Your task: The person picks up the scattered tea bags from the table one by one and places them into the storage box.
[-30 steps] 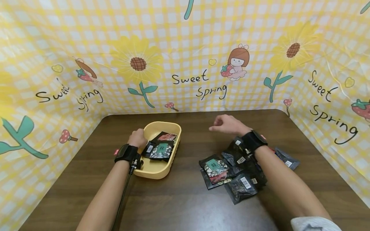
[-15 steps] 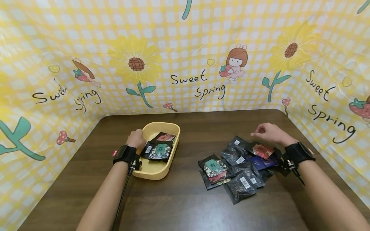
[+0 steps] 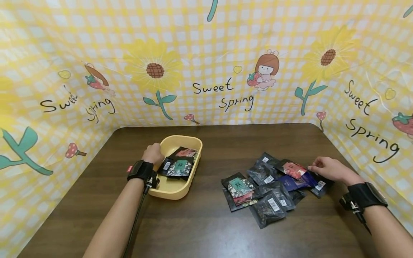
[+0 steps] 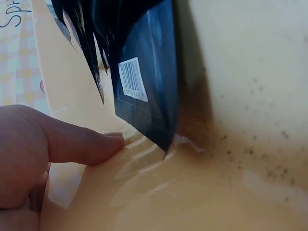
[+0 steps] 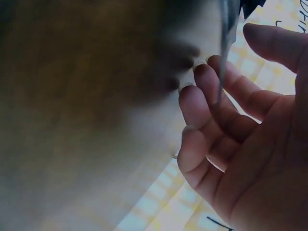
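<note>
Gripping smooth yellow tray (image 3: 174, 191) — left hand (image 3: 153, 154); glossy packets (image 3: 267, 179) right.

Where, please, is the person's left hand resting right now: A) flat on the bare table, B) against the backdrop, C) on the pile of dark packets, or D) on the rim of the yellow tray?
D: the left hand grips the near-left rim of the tray.

Yellow tray (image 3: 171, 191), black packets (image 3: 269, 209), yellow gingham backdrop (image 3: 206, 43).
</note>
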Demonstrator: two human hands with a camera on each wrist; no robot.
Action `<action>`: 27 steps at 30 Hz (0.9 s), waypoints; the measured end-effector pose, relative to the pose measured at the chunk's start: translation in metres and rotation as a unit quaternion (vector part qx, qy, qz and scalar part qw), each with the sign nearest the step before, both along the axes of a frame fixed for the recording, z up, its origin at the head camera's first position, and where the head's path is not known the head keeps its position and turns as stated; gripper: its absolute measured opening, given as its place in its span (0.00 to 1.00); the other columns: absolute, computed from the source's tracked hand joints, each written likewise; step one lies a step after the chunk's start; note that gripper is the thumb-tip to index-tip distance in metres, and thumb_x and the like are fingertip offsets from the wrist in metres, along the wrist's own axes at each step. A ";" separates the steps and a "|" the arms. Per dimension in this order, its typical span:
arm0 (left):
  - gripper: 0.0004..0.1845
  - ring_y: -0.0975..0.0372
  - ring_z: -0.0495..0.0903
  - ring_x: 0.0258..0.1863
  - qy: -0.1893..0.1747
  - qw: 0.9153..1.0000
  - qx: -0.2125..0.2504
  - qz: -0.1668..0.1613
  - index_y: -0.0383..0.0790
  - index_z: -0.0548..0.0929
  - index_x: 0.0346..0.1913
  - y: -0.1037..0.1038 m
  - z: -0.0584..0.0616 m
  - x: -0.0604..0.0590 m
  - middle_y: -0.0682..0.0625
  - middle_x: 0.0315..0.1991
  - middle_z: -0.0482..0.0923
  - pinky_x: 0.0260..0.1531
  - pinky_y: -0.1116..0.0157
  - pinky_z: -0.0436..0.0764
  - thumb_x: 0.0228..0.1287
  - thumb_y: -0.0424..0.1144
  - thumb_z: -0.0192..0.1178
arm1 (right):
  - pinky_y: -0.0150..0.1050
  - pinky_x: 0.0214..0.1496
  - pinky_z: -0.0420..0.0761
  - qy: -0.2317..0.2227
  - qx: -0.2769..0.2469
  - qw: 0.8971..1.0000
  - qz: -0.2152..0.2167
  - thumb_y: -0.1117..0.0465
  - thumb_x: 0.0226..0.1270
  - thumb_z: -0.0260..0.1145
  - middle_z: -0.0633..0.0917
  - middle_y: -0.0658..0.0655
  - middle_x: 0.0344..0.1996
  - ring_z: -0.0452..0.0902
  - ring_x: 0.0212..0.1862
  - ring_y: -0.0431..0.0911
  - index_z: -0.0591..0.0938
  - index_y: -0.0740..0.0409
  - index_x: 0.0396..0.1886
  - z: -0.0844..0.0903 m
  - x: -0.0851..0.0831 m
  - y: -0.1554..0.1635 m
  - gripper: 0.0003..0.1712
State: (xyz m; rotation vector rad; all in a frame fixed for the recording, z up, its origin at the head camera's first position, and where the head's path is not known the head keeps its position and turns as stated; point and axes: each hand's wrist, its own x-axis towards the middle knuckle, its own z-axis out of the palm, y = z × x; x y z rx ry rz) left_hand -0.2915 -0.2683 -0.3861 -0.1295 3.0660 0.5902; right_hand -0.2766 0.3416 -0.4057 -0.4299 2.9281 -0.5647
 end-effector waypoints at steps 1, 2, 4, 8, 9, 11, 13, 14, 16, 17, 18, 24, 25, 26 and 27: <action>0.07 0.50 0.72 0.28 -0.001 1.000 0.001 -0.001 0.29 0.73 0.37 0.001 0.000 0.000 0.40 0.29 0.72 0.31 0.57 0.70 0.54 0.27 0.49 | 0.38 0.32 0.72 0.000 0.000 1.000 -0.001 0.50 0.68 0.59 0.82 0.57 0.30 0.75 0.32 0.44 0.78 0.66 0.39 -0.001 0.002 0.002 0.21; 0.08 0.50 0.72 0.28 -0.001 1.000 0.001 -0.002 0.29 0.73 0.38 0.001 0.001 0.000 0.39 0.29 0.72 0.31 0.57 0.70 0.54 0.27 0.49 | 0.38 0.33 0.72 0.000 0.001 1.000 -0.002 0.49 0.67 0.60 0.83 0.57 0.31 0.76 0.33 0.44 0.78 0.67 0.40 -0.002 0.003 0.003 0.22; 0.08 0.50 0.72 0.27 -0.003 1.000 0.002 -0.001 0.28 0.73 0.38 0.002 0.001 0.001 0.39 0.29 0.72 0.30 0.58 0.70 0.54 0.26 0.49 | 0.40 0.34 0.74 -0.004 -0.001 1.000 -0.003 0.49 0.65 0.61 0.83 0.59 0.33 0.77 0.34 0.47 0.78 0.67 0.41 -0.003 0.005 0.005 0.22; 0.08 0.50 0.72 0.27 -0.003 1.000 0.000 0.002 0.28 0.73 0.38 0.002 0.001 0.001 0.39 0.29 0.72 0.30 0.58 0.70 0.54 0.27 0.49 | 0.41 0.37 0.75 -0.024 0.001 1.000 -0.008 0.46 0.60 0.65 0.83 0.62 0.36 0.78 0.38 0.49 0.76 0.68 0.45 -0.003 0.008 0.005 0.28; 0.08 0.50 0.72 0.27 -0.002 1.000 -0.001 0.002 0.29 0.73 0.38 0.002 0.001 0.001 0.39 0.29 0.72 0.30 0.58 0.71 0.54 0.27 0.49 | 0.41 0.36 0.74 -0.029 0.001 1.000 -0.009 0.46 0.59 0.66 0.83 0.62 0.36 0.78 0.37 0.49 0.75 0.68 0.45 -0.004 0.009 0.005 0.29; 0.08 0.50 0.73 0.28 -0.001 1.000 -0.004 0.003 0.29 0.73 0.38 0.002 0.000 0.000 0.39 0.30 0.73 0.30 0.58 0.71 0.54 0.27 0.49 | 0.40 0.35 0.73 -0.036 0.001 0.999 -0.013 0.44 0.57 0.67 0.81 0.60 0.34 0.76 0.35 0.47 0.74 0.68 0.46 -0.005 0.010 0.004 0.32; 0.08 0.49 0.73 0.29 0.000 1.000 -0.006 0.004 0.29 0.73 0.38 0.001 -0.001 0.000 0.39 0.31 0.74 0.31 0.57 0.71 0.53 0.27 0.50 | 0.38 0.34 0.71 -0.038 0.004 0.999 -0.019 0.42 0.56 0.69 0.80 0.58 0.33 0.74 0.32 0.45 0.73 0.67 0.46 -0.007 0.010 0.002 0.34; 0.09 0.49 0.73 0.29 0.000 1.000 -0.007 0.005 0.29 0.73 0.38 0.001 -0.001 0.000 0.38 0.31 0.74 0.31 0.57 0.72 0.53 0.27 0.50 | 0.37 0.33 0.70 -0.039 0.005 0.999 -0.020 0.42 0.55 0.69 0.79 0.58 0.31 0.72 0.31 0.45 0.72 0.68 0.46 -0.008 0.011 0.000 0.35; 0.09 0.49 0.73 0.30 -0.001 1.000 -0.008 0.005 0.29 0.73 0.38 0.001 -0.002 -0.001 0.38 0.32 0.74 0.32 0.56 0.72 0.53 0.27 0.50 | 0.37 0.32 0.68 -0.042 0.007 0.999 -0.023 0.42 0.54 0.69 0.77 0.56 0.29 0.70 0.29 0.44 0.71 0.68 0.45 -0.009 0.011 -0.002 0.35; 0.09 0.49 0.73 0.30 -0.002 1.000 -0.007 0.005 0.29 0.73 0.39 0.000 -0.002 -0.001 0.38 0.32 0.74 0.32 0.56 0.72 0.53 0.28 0.50 | 0.36 0.32 0.67 -0.044 0.007 0.999 -0.024 0.42 0.54 0.70 0.76 0.55 0.28 0.69 0.29 0.44 0.71 0.68 0.44 -0.009 0.011 -0.003 0.34; 0.09 0.49 0.73 0.30 -0.003 1.000 -0.006 0.005 0.29 0.73 0.39 0.000 -0.002 -0.001 0.38 0.32 0.74 0.32 0.56 0.72 0.53 0.28 0.50 | 0.36 0.31 0.67 -0.044 0.007 0.999 -0.024 0.43 0.54 0.70 0.76 0.55 0.27 0.68 0.29 0.44 0.71 0.68 0.42 -0.009 0.011 -0.004 0.34; 0.10 0.49 0.73 0.29 0.001 1.000 -0.001 0.003 0.29 0.73 0.40 0.000 -0.001 -0.001 0.39 0.31 0.73 0.31 0.57 0.71 0.54 0.27 0.50 | 0.34 0.28 0.66 -0.045 -0.005 0.999 -0.012 0.46 0.54 0.70 0.74 0.51 0.23 0.67 0.25 0.42 0.73 0.65 0.34 -0.009 0.010 -0.005 0.27; 0.09 0.49 0.73 0.29 0.001 1.000 -0.001 0.003 0.29 0.73 0.39 0.000 -0.001 -0.001 0.39 0.31 0.73 0.31 0.57 0.71 0.54 0.27 0.50 | 0.33 0.28 0.65 -0.045 -0.009 0.999 -0.008 0.46 0.54 0.70 0.73 0.50 0.22 0.67 0.25 0.41 0.73 0.65 0.33 -0.009 0.010 -0.005 0.26; 0.09 0.49 0.73 0.29 0.001 1.000 -0.002 0.003 0.29 0.73 0.39 0.000 -0.001 0.000 0.39 0.31 0.73 0.31 0.57 0.71 0.54 0.27 0.50 | 0.33 0.27 0.65 -0.045 -0.015 0.999 -0.002 0.47 0.55 0.70 0.73 0.50 0.22 0.66 0.25 0.41 0.73 0.65 0.32 -0.009 0.009 -0.004 0.26; 0.09 0.49 0.73 0.29 -0.001 1.000 0.000 0.003 0.29 0.73 0.39 0.001 -0.001 0.000 0.39 0.30 0.73 0.31 0.57 0.71 0.54 0.27 0.50 | 0.33 0.27 0.64 -0.046 -0.020 0.999 -0.001 0.47 0.55 0.71 0.72 0.50 0.22 0.66 0.24 0.40 0.73 0.64 0.32 -0.009 0.009 -0.003 0.25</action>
